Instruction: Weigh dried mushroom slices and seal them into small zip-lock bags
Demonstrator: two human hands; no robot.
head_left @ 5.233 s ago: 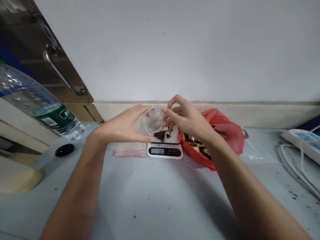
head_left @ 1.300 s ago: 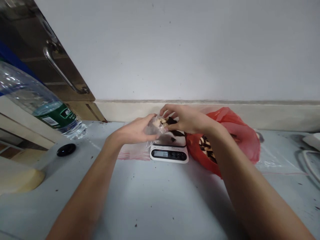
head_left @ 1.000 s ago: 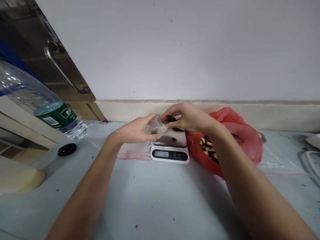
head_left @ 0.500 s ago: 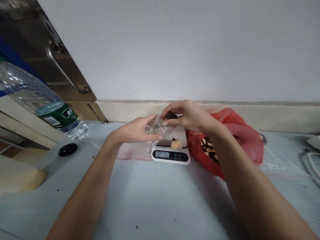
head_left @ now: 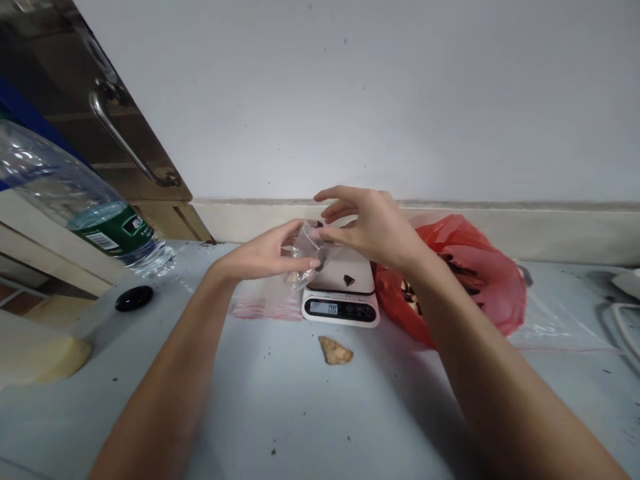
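Since the frame half a second ago, a tan irregular piece (head_left: pixel 335 350) has left the front edge of the white digital kitchen scale (head_left: pixel 340 308). It now lies on the pale grey table (head_left: pixel 300 413), just in front of the scale, so one piece of the portion is outside the bag.

At the far left, a large clear plastic water bottle (head_left: pixel 100 220) is at the table's edge, with a black round cap (head_left: pixel 134 298) near it. The left hand (head_left: pixel 260 253) has its grip closed on the small clear plastic bag (head_left: pixel 306 241), which is held up beside the scale's left side, above a flat stack of clear bags with red strips (head_left: pixel 260 308). One small dark piece (head_left: pixel 349 280) rests on the platform, and the display reads zero.

The right hand (head_left: pixel 373 227) has risen, its fingers spread over the bag's mouth. Whether its grip holds the rim cannot be told. A red thin plastic bag (head_left: pixel 465 273) touches the scale's right side, so the room there is tight. The near half of the table is open for moving.
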